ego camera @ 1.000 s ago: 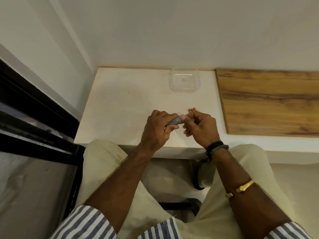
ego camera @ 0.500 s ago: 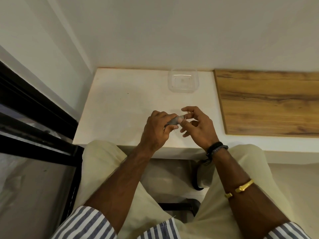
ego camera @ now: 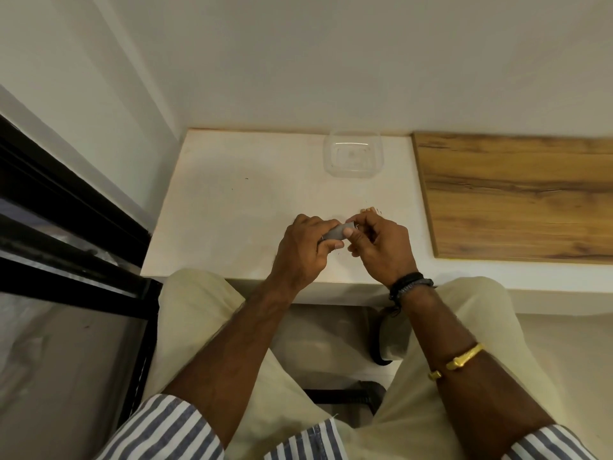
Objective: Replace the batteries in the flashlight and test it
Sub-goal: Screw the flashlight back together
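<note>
Mid-frame over the table (ego camera: 232,210): left hand (ego camera: 300,250) clenches flashlight (ego camera: 335,232); right hand (ego camera: 381,247), fingers splayed half a second ago, now pinches its end. Probably working the cap.

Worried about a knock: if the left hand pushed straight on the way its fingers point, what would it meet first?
Probably the right hand, whose fingers already meet the small grey flashlight that the left hand holds.
</note>
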